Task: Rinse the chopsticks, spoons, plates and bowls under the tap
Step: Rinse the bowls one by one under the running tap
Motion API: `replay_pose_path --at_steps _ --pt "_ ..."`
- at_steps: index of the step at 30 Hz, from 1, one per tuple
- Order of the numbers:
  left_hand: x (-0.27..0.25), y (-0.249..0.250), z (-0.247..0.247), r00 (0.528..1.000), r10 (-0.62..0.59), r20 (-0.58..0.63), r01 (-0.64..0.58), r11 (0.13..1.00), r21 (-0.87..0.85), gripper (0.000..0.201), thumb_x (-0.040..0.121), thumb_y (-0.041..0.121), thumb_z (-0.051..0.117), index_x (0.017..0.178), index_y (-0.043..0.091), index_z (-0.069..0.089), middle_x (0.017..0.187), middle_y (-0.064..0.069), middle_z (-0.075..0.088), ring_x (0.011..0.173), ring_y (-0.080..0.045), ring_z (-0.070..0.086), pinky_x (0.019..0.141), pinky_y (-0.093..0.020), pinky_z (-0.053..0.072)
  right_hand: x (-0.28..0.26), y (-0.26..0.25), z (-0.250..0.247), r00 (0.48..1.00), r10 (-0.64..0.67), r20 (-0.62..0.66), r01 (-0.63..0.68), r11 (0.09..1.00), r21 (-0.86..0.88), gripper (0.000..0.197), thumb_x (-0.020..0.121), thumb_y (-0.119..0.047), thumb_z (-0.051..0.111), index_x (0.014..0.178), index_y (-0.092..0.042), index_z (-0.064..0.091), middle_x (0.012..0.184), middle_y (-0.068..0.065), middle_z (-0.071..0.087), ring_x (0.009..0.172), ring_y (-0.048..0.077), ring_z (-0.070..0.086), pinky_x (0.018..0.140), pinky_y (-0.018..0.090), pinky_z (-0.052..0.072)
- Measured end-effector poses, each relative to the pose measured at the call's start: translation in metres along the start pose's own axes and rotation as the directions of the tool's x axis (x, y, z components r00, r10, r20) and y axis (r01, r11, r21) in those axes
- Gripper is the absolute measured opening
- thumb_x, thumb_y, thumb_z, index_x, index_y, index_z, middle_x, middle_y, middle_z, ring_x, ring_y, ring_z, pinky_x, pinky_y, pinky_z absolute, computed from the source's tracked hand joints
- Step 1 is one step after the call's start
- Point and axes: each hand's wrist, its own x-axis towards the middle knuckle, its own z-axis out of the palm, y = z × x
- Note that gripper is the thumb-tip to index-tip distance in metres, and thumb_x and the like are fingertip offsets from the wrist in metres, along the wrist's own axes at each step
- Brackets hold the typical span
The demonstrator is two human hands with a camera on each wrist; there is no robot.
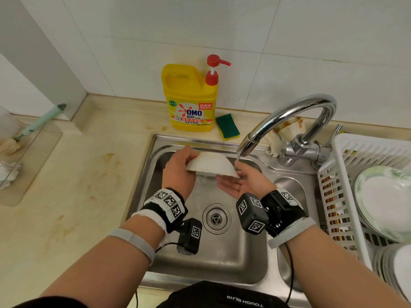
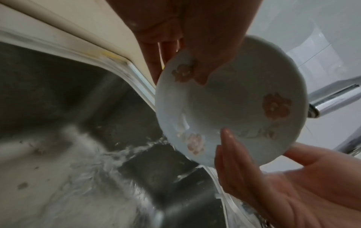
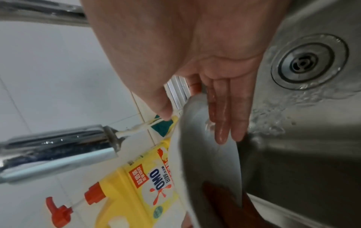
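Biggest thing first: the beige counter (image 1: 73, 178) w/ the steel sink (image 1: 222, 258) set in it, water running across the basin toward the drain (image 1: 216, 218). To the right sits a white drying rack (image 1: 338, 174) already loaded w/ plates (image 1: 382, 201), more white dishes stacked at its near end, and what look like chopsticks (image 1: 331, 196) standing along its left wall, so imo a good chunk of the rinsing is prob done. No spoons visible anywhere, can't tell where they ended up. At the back there's the yellow detergent jug (image 1: 191, 101) and a green sponge (image 1: 227, 126) beside it, both off to the side and not in use. The tap (image 1: 289, 121) is on, thin stream coming off the spout. Under it is the bowl (image 1: 211, 164), white w/ small flower prints inside, tipped mouth-down over the sink so water spills out of it. Left hand (image 1: 178, 172) grips its rim, thumb inside and fingers behind. Right hand (image 1: 242, 183) is spread flat, palm up, straight wet fingers reaching into the bowl's mouth, not gripping anything. Nothing else dirty shows in the sink, so this bowl looks like one of the last items, tho the frames don't cover everything.
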Motion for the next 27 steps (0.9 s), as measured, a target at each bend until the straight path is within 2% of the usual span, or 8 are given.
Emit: replay_pose_path --at_steps 3,6,11,16,18,21,25,27 --pt "-0.002 -0.003 0.005 0.999 0.033 -0.003 -0.033 0.995 -0.097 0.036 0.083 -0.002 0.064 0.098 0.030 0.062 0.105 0.008 0.066 0.101 -0.009 0.062 0.092 -0.032 0.053 0.006 0.003 0.001 1.000 -0.028 0.009 0.026 0.986 0.167 0.021 0.102 -0.010 0.057 0.118 0.003 0.057 0.101 0.024 0.073 0.086 0.034 0.074 0.058 0.041 0.063" --pt "-0.002 -0.005 0.009 0.998 0.005 0.056 0.003 0.988 -0.156 0.041 0.083 -0.002 0.069 0.106 0.032 0.061 0.111 0.012 0.066 0.107 -0.001 0.060 0.097 -0.027 0.051 0.014 0.004 -0.005 0.991 -0.122 -0.052 0.131 0.961 0.242 0.028 0.102 0.000 0.051 0.130 -0.002 0.050 0.103 0.023 0.071 0.079 0.032 0.075 0.053 0.039 0.061" --pt "-0.002 -0.010 0.013 0.958 -0.196 0.208 0.249 0.929 -0.274 0.051 0.089 0.012 0.072 0.134 0.024 0.050 0.125 0.000 0.065 0.111 -0.013 0.063 0.094 -0.033 0.054 0.015 -0.002 -0.018 0.973 -0.222 -0.069 0.230 0.960 0.158 0.041 0.102 0.003 0.048 0.140 -0.012 0.040 0.112 0.020 0.067 0.080 0.031 0.076 0.055 0.041 0.061" --pt "-0.002 0.006 0.015 0.848 -0.317 0.424 0.523 0.630 -0.575 0.061 0.091 -0.018 0.042 0.144 0.010 0.050 0.135 -0.008 0.063 0.119 -0.028 0.062 0.088 -0.044 0.061 0.010 -0.007 -0.025 0.969 -0.241 0.048 0.239 0.970 0.032 0.045 0.106 -0.004 0.040 0.150 -0.003 0.041 0.142 0.021 0.056 0.109 0.035 0.065 0.070 0.044 0.064" --pt "0.000 0.010 0.013 0.816 -0.315 0.484 0.576 0.509 -0.639 0.056 0.090 -0.013 0.039 0.137 0.009 0.059 0.131 -0.011 0.066 0.117 -0.030 0.064 0.092 -0.046 0.059 0.007 -0.012 -0.025 0.962 -0.265 0.064 0.268 0.962 -0.052 0.043 0.106 -0.002 0.038 0.148 -0.005 0.044 0.140 0.020 0.057 0.109 0.035 0.063 0.066 0.041 0.063" --pt "0.001 0.010 0.015 0.767 -0.367 0.527 0.638 0.343 -0.689 0.034 0.100 0.009 0.048 0.129 0.010 0.065 0.119 -0.012 0.072 0.104 -0.026 0.069 0.079 -0.041 0.061 0.002 -0.012 -0.024 0.957 -0.289 0.029 0.290 0.944 -0.157 0.037 0.103 -0.013 0.049 0.140 -0.017 0.056 0.136 0.016 0.062 0.113 0.032 0.064 0.071 0.039 0.061" --pt "0.003 0.006 0.023 0.774 -0.380 0.506 0.633 0.437 -0.639 0.031 0.106 0.028 0.052 0.132 0.014 0.061 0.128 -0.009 0.068 0.113 -0.026 0.066 0.082 -0.041 0.060 -0.001 -0.009 -0.019 0.947 -0.320 -0.013 0.296 0.891 -0.344 0.032 0.096 -0.034 0.068 0.127 -0.030 0.062 0.129 0.004 0.065 0.116 0.025 0.064 0.084 0.046 0.060" --pt "0.002 0.005 0.027 0.770 -0.381 0.512 0.638 0.441 -0.631 0.032 0.107 0.029 0.051 0.133 0.013 0.059 0.130 -0.008 0.065 0.113 -0.025 0.065 0.086 -0.043 0.059 0.005 -0.010 -0.020 0.931 -0.365 0.019 0.332 0.822 -0.463 0.049 0.090 -0.033 0.076 0.134 -0.028 0.056 0.131 0.003 0.064 0.115 0.023 0.065 0.088 0.050 0.060"
